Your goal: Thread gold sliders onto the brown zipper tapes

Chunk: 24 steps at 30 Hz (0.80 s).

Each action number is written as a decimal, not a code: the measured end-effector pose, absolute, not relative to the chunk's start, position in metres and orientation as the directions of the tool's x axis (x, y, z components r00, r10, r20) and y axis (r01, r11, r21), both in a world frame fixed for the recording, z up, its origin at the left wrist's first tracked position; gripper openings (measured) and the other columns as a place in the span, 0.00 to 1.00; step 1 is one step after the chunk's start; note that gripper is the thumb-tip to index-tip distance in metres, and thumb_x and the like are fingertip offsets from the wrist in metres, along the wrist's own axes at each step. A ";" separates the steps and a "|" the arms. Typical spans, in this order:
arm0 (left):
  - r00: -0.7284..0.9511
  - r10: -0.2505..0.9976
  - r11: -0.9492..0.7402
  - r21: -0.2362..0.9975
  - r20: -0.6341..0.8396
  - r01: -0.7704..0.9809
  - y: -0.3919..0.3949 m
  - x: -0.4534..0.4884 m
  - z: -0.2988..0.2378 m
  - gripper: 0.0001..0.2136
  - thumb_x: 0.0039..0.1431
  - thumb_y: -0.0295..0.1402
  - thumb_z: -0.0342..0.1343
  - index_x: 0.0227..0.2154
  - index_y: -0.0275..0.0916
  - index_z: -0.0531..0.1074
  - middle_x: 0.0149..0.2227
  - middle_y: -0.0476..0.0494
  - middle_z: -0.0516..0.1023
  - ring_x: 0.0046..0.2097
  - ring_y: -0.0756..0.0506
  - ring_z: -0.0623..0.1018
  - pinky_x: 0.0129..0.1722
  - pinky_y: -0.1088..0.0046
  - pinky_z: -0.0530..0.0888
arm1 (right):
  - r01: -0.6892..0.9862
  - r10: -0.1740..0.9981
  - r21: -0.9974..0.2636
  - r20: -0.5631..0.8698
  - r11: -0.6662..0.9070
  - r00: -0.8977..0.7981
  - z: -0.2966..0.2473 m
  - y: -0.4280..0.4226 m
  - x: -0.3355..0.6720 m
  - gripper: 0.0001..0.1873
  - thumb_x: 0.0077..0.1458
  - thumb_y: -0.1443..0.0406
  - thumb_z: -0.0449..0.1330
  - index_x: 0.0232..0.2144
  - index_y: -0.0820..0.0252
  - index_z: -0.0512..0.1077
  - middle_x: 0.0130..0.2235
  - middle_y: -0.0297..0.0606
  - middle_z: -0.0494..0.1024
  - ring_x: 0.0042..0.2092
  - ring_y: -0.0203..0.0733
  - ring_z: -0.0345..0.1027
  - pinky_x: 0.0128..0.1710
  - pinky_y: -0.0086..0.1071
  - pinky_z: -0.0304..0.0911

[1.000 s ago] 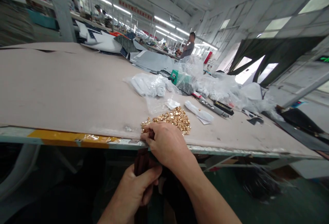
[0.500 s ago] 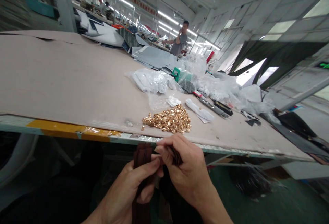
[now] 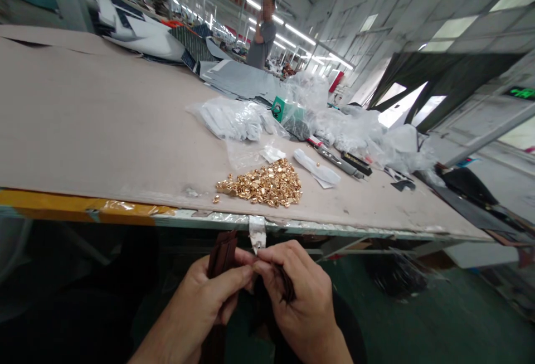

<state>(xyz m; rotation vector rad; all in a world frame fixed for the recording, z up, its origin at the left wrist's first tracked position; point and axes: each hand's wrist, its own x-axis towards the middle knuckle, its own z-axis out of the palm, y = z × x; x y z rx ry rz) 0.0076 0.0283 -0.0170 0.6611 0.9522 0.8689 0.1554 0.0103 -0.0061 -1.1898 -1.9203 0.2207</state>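
My left hand (image 3: 204,297) is closed around a bundle of flat dark brown strips (image 3: 222,254), which stick up past the thumb and hang down below. More of the folded brown strips (image 3: 286,285) are gripped in my right hand (image 3: 303,289). Both sets of fingertips meet in a pinch between the bundles; whatever lies between them is too small to make out. Just beyond the hands, a heap of small shiny gold metal pieces (image 3: 267,184) lies on the table (image 3: 104,124). A whitish strip of tape (image 3: 257,233) hangs from the table edge above my fingertips.
Clear plastic bags (image 3: 234,119), a green box (image 3: 288,110), a folded white paper (image 3: 316,169) and a grey tool (image 3: 336,161) lie behind the gold pieces. Grey fabric sheets (image 3: 240,79) cover the far side. A person (image 3: 264,35) stands beyond the table.
The view has shifted, so the table sits slightly higher and further left. My hands are lower relative to the table edge, uncovering the tape, and their fingertips have come together. Both bundles remain held.
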 end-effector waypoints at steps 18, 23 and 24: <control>0.257 0.911 0.360 0.925 -0.322 -0.117 0.025 0.009 -0.021 0.07 0.43 0.34 0.62 0.20 0.39 0.70 0.15 0.56 0.62 0.18 0.53 0.59 0.18 0.78 0.56 | 0.234 0.978 -0.969 0.123 0.080 0.171 -0.003 0.031 0.141 0.04 0.53 0.65 0.65 0.27 0.60 0.77 0.26 0.32 0.76 0.29 0.35 0.67 0.30 0.27 0.63; 0.284 0.938 0.261 0.943 -0.197 -0.207 0.025 0.014 -0.033 0.04 0.43 0.32 0.64 0.23 0.40 0.74 0.22 0.52 0.73 0.27 0.47 0.72 0.28 0.75 0.70 | 0.264 0.959 -0.926 0.284 0.271 0.014 -0.002 0.018 0.144 0.05 0.52 0.67 0.65 0.35 0.59 0.78 0.25 0.30 0.74 0.25 0.32 0.63 0.25 0.25 0.59; 0.308 0.936 0.250 0.939 -0.171 -0.238 0.025 0.014 -0.035 0.05 0.42 0.31 0.65 0.24 0.40 0.75 0.23 0.51 0.75 0.29 0.46 0.74 0.30 0.74 0.72 | 0.288 0.941 -0.898 0.336 0.333 -0.040 -0.002 0.014 0.145 0.08 0.51 0.68 0.66 0.36 0.60 0.78 0.26 0.31 0.74 0.25 0.32 0.64 0.26 0.26 0.59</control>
